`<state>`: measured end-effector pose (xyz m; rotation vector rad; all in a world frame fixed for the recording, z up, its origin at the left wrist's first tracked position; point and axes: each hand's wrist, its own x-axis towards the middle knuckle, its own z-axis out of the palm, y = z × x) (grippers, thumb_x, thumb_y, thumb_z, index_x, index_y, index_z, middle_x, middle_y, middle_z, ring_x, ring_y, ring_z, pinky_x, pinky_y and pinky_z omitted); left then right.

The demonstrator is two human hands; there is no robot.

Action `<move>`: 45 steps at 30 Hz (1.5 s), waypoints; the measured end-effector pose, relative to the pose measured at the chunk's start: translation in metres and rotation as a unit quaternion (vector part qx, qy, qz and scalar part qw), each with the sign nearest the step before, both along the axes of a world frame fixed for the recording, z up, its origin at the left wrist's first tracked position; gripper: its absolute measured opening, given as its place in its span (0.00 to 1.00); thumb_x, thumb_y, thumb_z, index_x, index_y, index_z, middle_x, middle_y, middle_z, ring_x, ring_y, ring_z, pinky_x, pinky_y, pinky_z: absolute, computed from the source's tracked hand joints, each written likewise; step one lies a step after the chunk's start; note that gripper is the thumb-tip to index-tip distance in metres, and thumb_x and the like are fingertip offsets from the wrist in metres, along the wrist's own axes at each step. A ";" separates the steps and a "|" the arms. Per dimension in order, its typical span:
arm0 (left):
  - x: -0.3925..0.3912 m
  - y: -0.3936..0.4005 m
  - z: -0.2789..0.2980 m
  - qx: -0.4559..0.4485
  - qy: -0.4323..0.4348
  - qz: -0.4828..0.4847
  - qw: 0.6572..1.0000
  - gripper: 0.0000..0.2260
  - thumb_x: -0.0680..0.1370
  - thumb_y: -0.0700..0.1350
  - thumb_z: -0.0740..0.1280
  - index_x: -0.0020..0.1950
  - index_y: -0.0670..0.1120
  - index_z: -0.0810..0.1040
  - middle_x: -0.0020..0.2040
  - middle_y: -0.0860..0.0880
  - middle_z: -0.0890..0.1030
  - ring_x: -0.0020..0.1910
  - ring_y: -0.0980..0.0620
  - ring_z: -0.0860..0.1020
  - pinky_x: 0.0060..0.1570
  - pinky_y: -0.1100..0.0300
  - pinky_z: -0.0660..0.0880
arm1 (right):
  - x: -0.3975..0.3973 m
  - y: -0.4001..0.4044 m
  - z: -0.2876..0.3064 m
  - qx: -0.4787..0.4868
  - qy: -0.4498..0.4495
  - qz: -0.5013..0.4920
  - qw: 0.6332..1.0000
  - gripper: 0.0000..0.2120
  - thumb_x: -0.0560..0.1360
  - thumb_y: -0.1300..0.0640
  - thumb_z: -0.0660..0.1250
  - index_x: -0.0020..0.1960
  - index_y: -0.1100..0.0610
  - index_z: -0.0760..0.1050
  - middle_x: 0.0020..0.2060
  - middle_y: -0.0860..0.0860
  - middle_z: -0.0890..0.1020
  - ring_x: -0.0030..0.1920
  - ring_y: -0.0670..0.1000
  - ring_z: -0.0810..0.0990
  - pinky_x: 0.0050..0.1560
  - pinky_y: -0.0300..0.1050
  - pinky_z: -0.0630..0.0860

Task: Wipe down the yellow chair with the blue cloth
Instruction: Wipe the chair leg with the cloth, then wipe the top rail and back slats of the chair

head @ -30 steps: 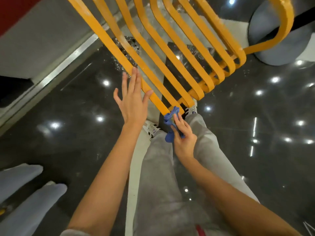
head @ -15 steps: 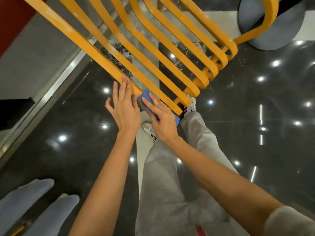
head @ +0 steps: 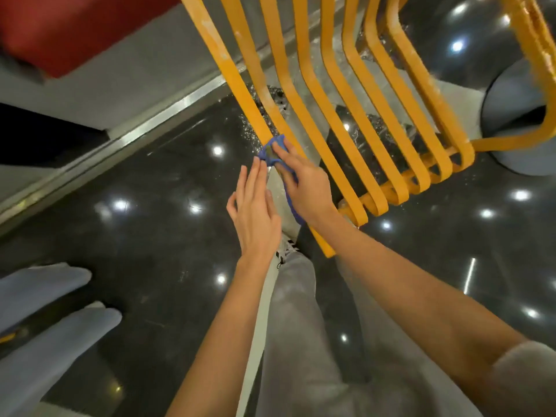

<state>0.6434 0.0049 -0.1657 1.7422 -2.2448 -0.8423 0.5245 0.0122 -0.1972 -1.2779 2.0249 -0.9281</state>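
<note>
Since the earlier frame, the right hand (head: pixel 304 183) has slid the blue cloth (head: pixel 272 150) farther up the outermost slat of the yellow chair (head: pixel 340 164), fingers pressing it flat. Left hand (head: pixel 255 212) hovers alongside, released and empty. Wiping appears under way; remaining slats look dusty.

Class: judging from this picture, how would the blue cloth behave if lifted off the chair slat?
The blue cloth bunches under the right hand, so probably floppy. It wraps the yellow chair slat, so likely light and drapes rather than rolling.
</note>
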 end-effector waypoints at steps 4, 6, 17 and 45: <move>-0.009 0.002 0.005 0.010 0.007 0.058 0.998 0.21 0.84 0.43 0.56 0.79 0.48 0.61 0.79 0.54 0.59 0.79 0.56 0.53 0.70 0.56 0.54 | -0.022 -0.088 0.002 -0.030 0.017 0.060 0.998 0.18 0.81 0.55 0.62 0.71 0.50 0.71 0.70 0.56 0.73 0.63 0.56 0.78 0.54 0.53 0.78; -0.021 -0.002 0.010 0.021 0.020 0.093 0.995 0.21 0.85 0.46 0.56 0.79 0.49 0.60 0.80 0.54 0.59 0.79 0.56 0.53 0.70 0.59 0.51 | -0.027 -0.100 0.002 -0.036 0.029 0.083 0.995 0.19 0.82 0.55 0.62 0.72 0.50 0.71 0.71 0.56 0.72 0.65 0.57 0.77 0.57 0.53 0.77; -0.073 -0.090 0.016 0.022 0.196 0.234 0.952 0.21 0.84 0.42 0.57 0.78 0.44 0.62 0.78 0.48 0.64 0.76 0.53 0.62 0.75 0.56 0.59 | -0.035 -0.080 0.004 -0.007 -0.071 0.092 0.993 0.20 0.78 0.58 0.66 0.70 0.50 0.74 0.67 0.56 0.77 0.65 0.52 0.77 0.59 0.52 0.78; -0.053 -0.219 0.028 0.110 0.443 0.185 0.870 0.23 0.85 0.51 0.49 0.78 0.46 0.62 0.77 0.49 0.66 0.75 0.58 0.63 0.74 0.59 0.62 | -0.005 -0.237 0.048 -0.140 -0.168 -0.131 0.967 0.20 0.75 0.57 0.72 0.65 0.61 0.77 0.55 0.52 0.84 0.53 0.45 0.83 0.53 0.47 0.81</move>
